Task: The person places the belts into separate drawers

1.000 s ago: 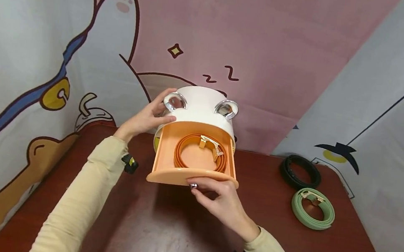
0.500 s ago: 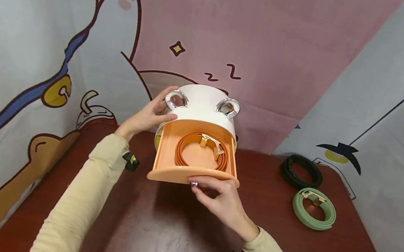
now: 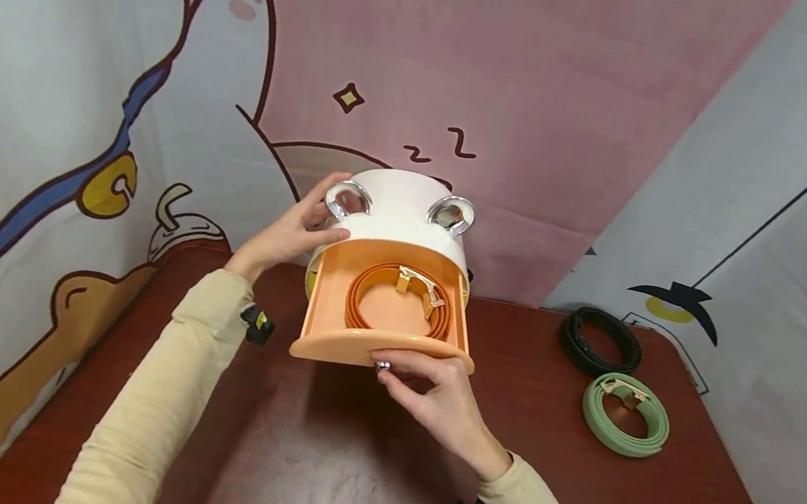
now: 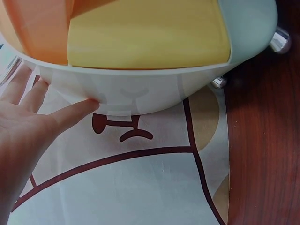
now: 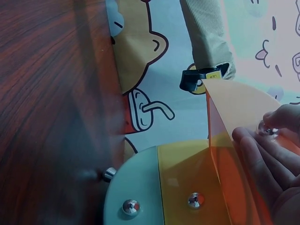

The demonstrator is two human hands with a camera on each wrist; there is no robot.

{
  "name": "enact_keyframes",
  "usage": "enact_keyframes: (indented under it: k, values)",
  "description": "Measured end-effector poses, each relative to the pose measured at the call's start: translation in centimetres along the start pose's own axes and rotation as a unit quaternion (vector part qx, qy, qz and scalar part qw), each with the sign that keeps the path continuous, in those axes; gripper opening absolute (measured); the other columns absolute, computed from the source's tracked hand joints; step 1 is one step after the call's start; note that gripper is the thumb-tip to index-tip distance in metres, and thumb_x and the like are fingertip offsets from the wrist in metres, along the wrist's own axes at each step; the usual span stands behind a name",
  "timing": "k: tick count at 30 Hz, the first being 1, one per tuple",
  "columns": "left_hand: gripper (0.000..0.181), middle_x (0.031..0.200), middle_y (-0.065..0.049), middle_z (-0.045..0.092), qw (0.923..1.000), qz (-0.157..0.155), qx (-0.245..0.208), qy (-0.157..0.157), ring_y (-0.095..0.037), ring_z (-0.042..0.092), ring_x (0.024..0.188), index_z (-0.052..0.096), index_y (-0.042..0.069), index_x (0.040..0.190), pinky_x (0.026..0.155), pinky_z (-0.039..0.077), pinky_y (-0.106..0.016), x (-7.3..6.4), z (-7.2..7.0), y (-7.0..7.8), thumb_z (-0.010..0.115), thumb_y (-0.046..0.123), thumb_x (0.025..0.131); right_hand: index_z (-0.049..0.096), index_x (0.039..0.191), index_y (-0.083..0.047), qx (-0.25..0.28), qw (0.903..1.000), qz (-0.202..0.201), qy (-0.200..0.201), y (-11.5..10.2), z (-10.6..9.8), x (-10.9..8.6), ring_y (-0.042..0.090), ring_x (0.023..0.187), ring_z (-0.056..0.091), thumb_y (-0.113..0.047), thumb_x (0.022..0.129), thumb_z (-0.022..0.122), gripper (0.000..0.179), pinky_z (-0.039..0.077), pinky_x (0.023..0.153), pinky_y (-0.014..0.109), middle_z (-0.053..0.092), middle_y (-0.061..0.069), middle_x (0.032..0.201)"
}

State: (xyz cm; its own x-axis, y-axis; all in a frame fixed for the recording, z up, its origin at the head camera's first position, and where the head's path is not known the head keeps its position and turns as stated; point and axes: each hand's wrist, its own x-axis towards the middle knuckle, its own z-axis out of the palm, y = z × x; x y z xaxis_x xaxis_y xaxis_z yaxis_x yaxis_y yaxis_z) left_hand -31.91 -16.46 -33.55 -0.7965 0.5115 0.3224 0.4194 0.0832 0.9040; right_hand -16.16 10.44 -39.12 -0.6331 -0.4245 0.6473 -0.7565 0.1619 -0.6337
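Note:
A small white drawer cabinet (image 3: 402,201) with two silver rings on top stands at the back of the table. Its top drawer (image 3: 346,348), pale orange, is pulled out and holds a coiled orange belt (image 3: 360,297) with a gold buckle. My left hand (image 3: 293,230) rests on the cabinet's left side, fingers and thumb spread. Between thumb and forefinger, my right hand (image 3: 442,400) pinches the drawer's round silver knob (image 3: 382,365). Below that drawer, the right wrist view shows a yellow drawer (image 5: 187,173) and a green drawer (image 5: 133,183), both closed.
On the right of the dark red table (image 3: 494,499) lie a coiled black belt (image 3: 573,348) and, nearer, a coiled green belt (image 3: 604,428) with a gold buckle. A cartoon-printed cloth (image 3: 539,134) stands behind and along the sides.
Hands, drawer and belts keep their places; only the head view shifts slightly.

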Motion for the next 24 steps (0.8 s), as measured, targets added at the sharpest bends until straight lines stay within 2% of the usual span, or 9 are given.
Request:
enact_keyframes:
  k: [10,16,19,24]
  values:
    - [0.078,0.134,-0.022,0.050,0.9998,-0.010,-0.015,-0.001,-0.027,0.056,0.110,0.019,0.030,0.153,0.080,0.053,-0.038,0.0,0.0,0.1,0.060,0.001,0.094,0.073,0.099,0.003,-0.014,0.9995,-0.013,0.023,0.2,0.7,0.8,0.015,0.073,0.069,0.010,0.076,0.076,0.024,0.053,0.064,0.023,0.072,0.010,0.089]
    - [0.078,0.134,-0.021,0.051,0.9999,-0.009,-0.008,0.002,-0.028,0.055,0.113,0.019,0.030,0.154,0.085,0.050,-0.036,-0.2,0.1,0.1,0.061,0.003,0.094,0.072,0.099,0.005,-0.014,0.9995,-0.005,0.026,0.2,0.7,1.4,0.016,0.072,0.069,0.011,0.077,0.075,0.024,0.053,0.065,0.023,0.072,0.011,0.088]
    - [0.078,0.134,-0.020,0.051,0.9999,-0.013,-0.001,0.004,-0.029,0.055,0.113,0.020,0.032,0.153,0.085,0.049,-0.035,-0.2,0.1,0.1,0.062,0.004,0.094,0.072,0.100,0.005,-0.009,0.9996,-0.003,0.027,-0.2,0.5,2.0,0.016,0.072,0.069,0.011,0.077,0.074,0.023,0.054,0.065,0.023,0.072,0.012,0.088]
    - [0.078,0.136,-0.022,0.049,0.9998,-0.017,-0.008,0.000,-0.028,0.055,0.112,0.019,0.032,0.153,0.084,0.050,-0.036,-0.1,0.1,0.1,0.062,0.005,0.095,0.070,0.098,0.010,-0.004,0.9994,-0.015,0.032,-1.5,0.1,3.2,0.023,0.068,0.069,0.017,0.075,0.072,0.023,0.054,0.063,0.026,0.071,0.017,0.084]
